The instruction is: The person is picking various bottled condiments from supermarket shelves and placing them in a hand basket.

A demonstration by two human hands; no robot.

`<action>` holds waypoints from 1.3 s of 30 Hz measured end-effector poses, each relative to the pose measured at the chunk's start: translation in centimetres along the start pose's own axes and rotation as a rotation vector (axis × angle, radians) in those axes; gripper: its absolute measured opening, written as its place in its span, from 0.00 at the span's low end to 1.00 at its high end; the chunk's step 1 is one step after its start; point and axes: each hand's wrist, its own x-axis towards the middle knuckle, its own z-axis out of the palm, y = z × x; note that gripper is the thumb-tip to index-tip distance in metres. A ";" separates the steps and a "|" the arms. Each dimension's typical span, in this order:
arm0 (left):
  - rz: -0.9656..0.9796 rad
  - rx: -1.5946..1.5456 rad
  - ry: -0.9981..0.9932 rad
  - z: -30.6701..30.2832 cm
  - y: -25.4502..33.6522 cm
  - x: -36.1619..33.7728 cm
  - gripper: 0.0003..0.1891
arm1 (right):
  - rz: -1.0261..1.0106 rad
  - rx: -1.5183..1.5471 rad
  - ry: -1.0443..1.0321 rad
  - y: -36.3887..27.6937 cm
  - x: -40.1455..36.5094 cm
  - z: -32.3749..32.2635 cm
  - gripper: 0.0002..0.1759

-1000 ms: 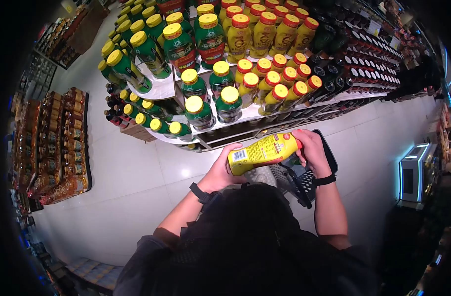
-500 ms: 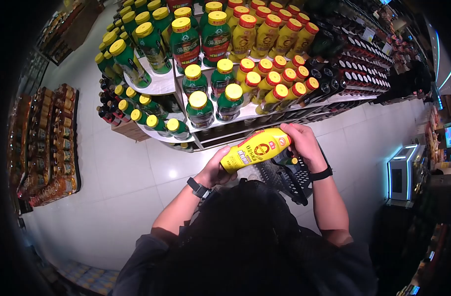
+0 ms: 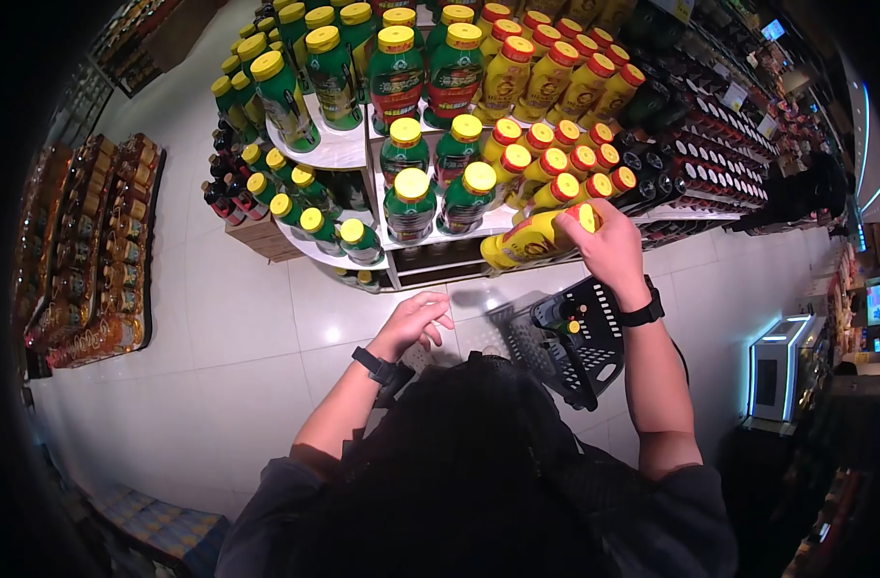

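While a person's left hand (image 3: 414,323), which a moment earlier helped hold it, is now empty with fingers loosely curled, the right hand (image 3: 606,241) alone grips a yellow bottle (image 3: 531,243) near its red and yellow cap (image 3: 587,218). Drawn close to the body before, the bottle is now out by the front edge of the display shelf (image 3: 340,154), beside rows of red-capped bottles (image 3: 558,189); from here I cannot tell whether it touches. It is tilted almost onto its side, base leftward, dark print on its body, above a black basket (image 3: 608,328).
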 end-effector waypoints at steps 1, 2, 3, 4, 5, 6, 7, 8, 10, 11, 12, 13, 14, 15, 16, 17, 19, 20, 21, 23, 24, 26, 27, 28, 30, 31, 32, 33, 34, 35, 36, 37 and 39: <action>0.001 0.033 0.046 -0.8 -0.8 -0.1 0.21 | -0.045 -0.083 0.024 0.0 0.7 0.4 0.31; 0.001 0.067 0.093 -1.6 -1.6 -0.4 0.20 | -0.089 -0.166 0.049 0.2 1.4 0.9 0.32; -0.012 0.017 0.153 -2.2 -2.2 -1.0 0.18 | -0.129 -0.182 0.017 0.6 2.2 1.3 0.34; -0.017 -0.002 0.200 -3.2 -3.4 -1.4 0.18 | -0.143 -0.211 0.018 0.9 2.8 1.9 0.35; -0.020 -0.023 0.248 -4.4 -4.9 -1.5 0.17 | -0.158 -0.241 0.019 1.3 3.5 2.4 0.35; -0.025 -0.046 0.296 -5.4 -6.2 -1.7 0.17 | -0.174 -0.272 0.018 1.3 4.0 2.7 0.36; -0.033 -0.033 0.333 -6.2 -7.3 -2.1 0.17 | -0.174 -0.280 -0.012 1.0 4.4 2.9 0.37; -0.042 -0.022 0.370 -7.0 -8.4 -2.6 0.17 | -0.180 -0.296 -0.026 1.0 4.9 3.1 0.37; -0.056 -0.028 0.431 -8.2 -10.2 -3.6 0.17 | -0.190 -0.327 -0.058 0.9 5.8 3.9 0.37; -0.059 -0.045 0.455 -8.6 -11.0 -4.2 0.17 | -0.210 -0.326 -0.076 0.6 6.0 4.0 0.36; -0.060 -0.060 0.479 -9.1 -11.8 -4.7 0.16 | -0.231 -0.330 -0.083 0.7 6.3 4.4 0.36; -0.067 -0.066 0.502 -9.7 -12.6 -5.0 0.16 | -0.252 -0.335 -0.087 0.9 6.7 5.0 0.35; -0.073 -0.065 0.526 -10.3 -13.8 -5.3 0.16 | -0.273 -0.339 -0.092 0.9 7.0 5.5 0.35; -0.079 -0.063 0.548 -10.9 -15.1 -5.4 0.15 | -0.264 -0.340 -0.126 0.7 7.2 5.7 0.33; -0.087 -0.061 0.569 -11.4 -16.2 -5.7 0.15 | -0.265 -0.346 -0.147 0.6 7.4 6.0 0.32; -0.121 -0.065 0.589 -11.8 -17.3 -6.0 0.15 | -0.267 -0.352 -0.166 0.6 7.7 6.4 0.31; -0.189 -0.072 0.625 -12.3 -19.5 -6.7 0.15 | -0.262 -0.376 -0.204 0.5 8.1 7.0 0.28; -0.212 -0.089 0.640 -12.5 -20.7 -7.0 0.14 | -0.263 -0.378 -0.207 0.6 8.3 7.3 0.28; -0.237 -0.106 0.653 -12.8 -22.2 -7.4 0.14 | -0.262 -0.379 -0.211 0.9 8.4 7.7 0.28; -0.285 -0.159 0.660 -13.7 -25.9 -8.0 0.14 | -0.262 -0.385 -0.224 1.5 8.7 8.4 0.28; -0.309 -0.197 0.653 -14.2 -27.9 -8.3 0.15 | -0.262 -0.390 -0.235 1.9 8.9 8.7 0.28; -0.352 -0.267 0.658 -14.2 -30.1 -9.1 0.15 | -0.265 -0.385 -0.249 2.0 9.0 8.8 0.28; -0.373 -0.300 0.669 -13.7 -30.4 -9.7 0.16 | -0.267 -0.375 -0.254 2.0 9.0 8.8 0.28; -0.394 -0.332 0.680 -13.5 -30.6 -10.0 0.17 | -0.270 -0.365 -0.258 2.0 8.9 8.8 0.28; -0.431 -0.299 0.718 -12.9 -31.1 -10.3 0.18 | -0.274 -0.353 -0.272 2.0 8.9 8.9 0.28; -0.446 -0.310 0.727 -12.7 -31.3 -10.4 0.18 | -0.276 -0.347 -0.279 2.0 8.9 9.0 0.28; -0.461 -0.321 0.736 -12.6 -31.5 -10.5 0.18 | -0.271 -0.345 -0.286 2.0 9.0 9.1 0.28; -0.453 -0.323 0.738 -12.6 -31.4 -10.5 0.18 | -0.266 -0.342 -0.293 2.0 9.0 9.3 0.28; -0.445 -0.323 0.740 -12.6 -31.4 -10.4 0.18 | -0.260 -0.338 -0.300 2.1 9.0 9.4 0.29; -0.437 -0.324 0.743 -12.5 -31.4 -10.5 0.18 | -0.257 -0.346 -0.293 2.2 9.1 9.6 0.29; -0.425 -0.324 0.739 -12.7 -31.3 -10.3 0.18 | -0.255 -0.354 -0.285 2.3 9.3 9.7 0.29; -0.415 -0.322 0.736 -12.9 -31.1 -10.1 0.18 | -0.251 -0.362 -0.278 2.3 9.4 9.8 0.30; -0.390 -0.333 0.714 -13.5 -31.2 -9.6 0.19 | -0.234 -0.358 -0.277 2.4 9.7 9.8 0.30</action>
